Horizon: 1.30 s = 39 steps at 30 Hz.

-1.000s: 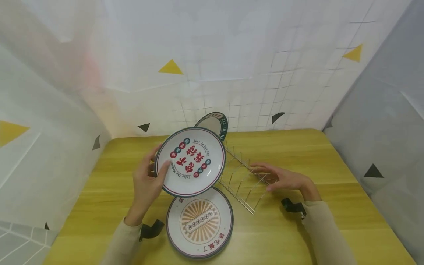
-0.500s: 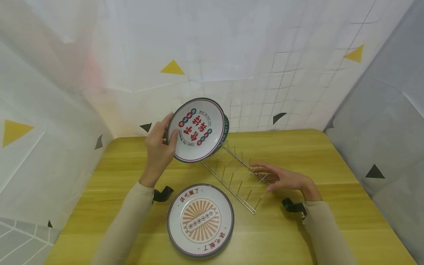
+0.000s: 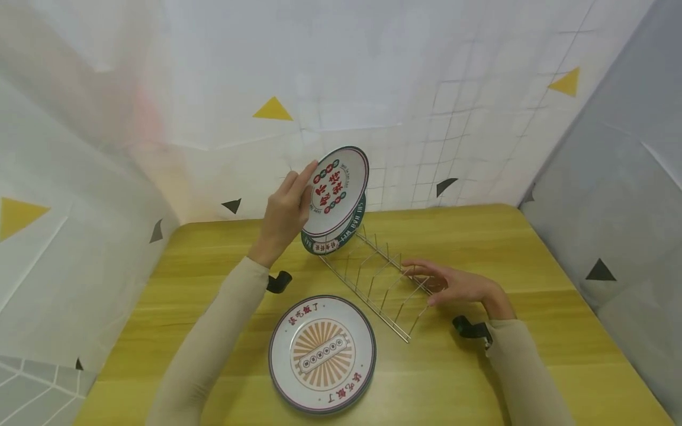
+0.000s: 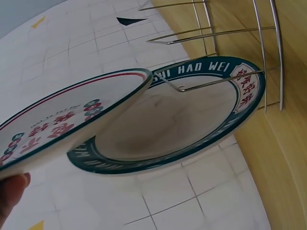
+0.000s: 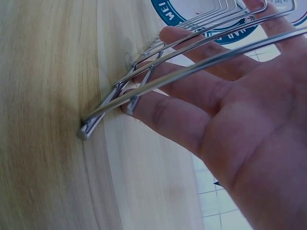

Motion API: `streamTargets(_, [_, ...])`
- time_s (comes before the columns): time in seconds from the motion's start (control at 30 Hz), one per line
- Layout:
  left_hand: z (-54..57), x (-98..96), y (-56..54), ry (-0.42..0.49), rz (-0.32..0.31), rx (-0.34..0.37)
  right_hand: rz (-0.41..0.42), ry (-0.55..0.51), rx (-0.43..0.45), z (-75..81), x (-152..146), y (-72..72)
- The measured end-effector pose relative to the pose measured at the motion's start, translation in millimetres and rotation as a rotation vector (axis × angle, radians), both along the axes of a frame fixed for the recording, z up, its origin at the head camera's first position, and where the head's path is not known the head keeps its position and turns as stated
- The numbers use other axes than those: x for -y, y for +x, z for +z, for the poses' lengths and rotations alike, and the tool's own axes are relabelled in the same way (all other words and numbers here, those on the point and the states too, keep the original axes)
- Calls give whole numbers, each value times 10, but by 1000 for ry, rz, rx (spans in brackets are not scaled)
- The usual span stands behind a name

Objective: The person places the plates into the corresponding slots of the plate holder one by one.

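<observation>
My left hand (image 3: 285, 213) pinches the left edge of a white plate (image 3: 341, 186) with red characters and a dark rim. This plate is tilted steeply at the far end of a wire dish rack (image 3: 395, 325). Behind it, a green-rimmed plate (image 3: 356, 222) leans in the rack's far end. In the left wrist view, the held plate (image 4: 86, 103) overlaps one edge of the green-rimmed plate (image 4: 168, 129). My right hand (image 3: 463, 287) holds the rack's right side, its fingers (image 5: 187, 115) at the lower rail in the right wrist view.
A white plate with an orange sunburst (image 3: 322, 381) lies flat on the wooden table (image 3: 202, 331), nearer the front, with a second rim edge showing beneath it. A pale wall covering (image 3: 213, 118) with grid lines and triangles stands close behind the rack.
My left hand has carried the red-character plate away from above the sunburst plate, back to the rack's far end, and turned it more upright. My right hand stays at the rack.
</observation>
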State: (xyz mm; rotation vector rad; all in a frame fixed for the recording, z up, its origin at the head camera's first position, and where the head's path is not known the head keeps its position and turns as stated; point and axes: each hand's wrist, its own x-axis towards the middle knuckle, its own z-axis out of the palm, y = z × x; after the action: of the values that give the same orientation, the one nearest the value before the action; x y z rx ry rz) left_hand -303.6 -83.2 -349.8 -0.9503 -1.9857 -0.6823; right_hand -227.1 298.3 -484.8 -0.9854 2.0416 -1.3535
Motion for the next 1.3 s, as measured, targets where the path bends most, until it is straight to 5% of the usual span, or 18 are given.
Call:
streamTargets(0.4, [-199, -108, -141, -77, -8, 111, -8, 2, -5, -5, -7, -13])
streamTargets(0.6, [-276, -168, -174, -131, -4, 109, -4, -3, -5, -1, 0, -24])
streamTargets(1.0, [-250, -287, -209, -161, 7, 210, 2, -8, -11, -20, -23, -29])
streamTargets(1.17, [-360, -279, -210, -218, 17, 250, -8, -8, -4, -25, -25, -17])
streamTargets(1.3, [-472, -239, -206, -252, 33, 217, -5, -7, -8, -21, -10, -11])
